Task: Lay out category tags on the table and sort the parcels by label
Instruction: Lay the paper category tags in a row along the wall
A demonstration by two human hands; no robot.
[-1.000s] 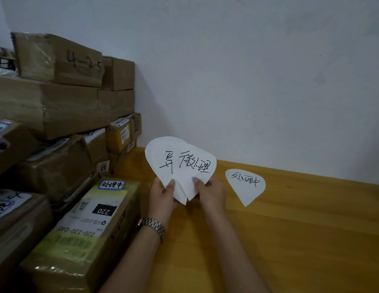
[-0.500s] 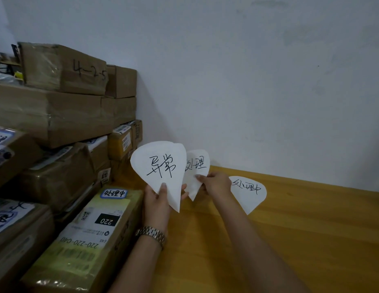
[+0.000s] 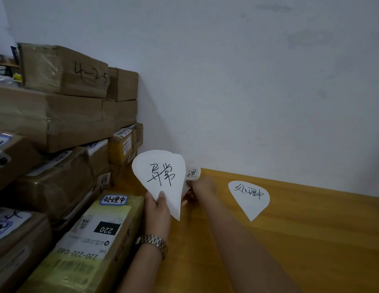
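My left hand (image 3: 158,210), with a metal watch on its wrist, pinches a white teardrop paper tag (image 3: 161,178) with black handwriting and holds it upright. Behind that tag, my right hand (image 3: 202,187) pinches a second white tag (image 3: 192,174), mostly hidden, low over the yellow wooden table (image 3: 300,240). A third tag (image 3: 249,196) lies flat on the table to the right. Cardboard parcels (image 3: 57,115) are stacked at the left; the nearest parcel (image 3: 89,246) carries a small blue-edged label (image 3: 114,199).
A white wall (image 3: 247,81) runs along the table's far edge. The parcel stack fills the left side, up to the wall corner. Bare table surface stretches right of and in front of the lying tag.
The two held tags, overlapped at first, have been pulled apart. My right hand has carried its tag back and down toward the table behind the left-hand tag. The view has shifted left.
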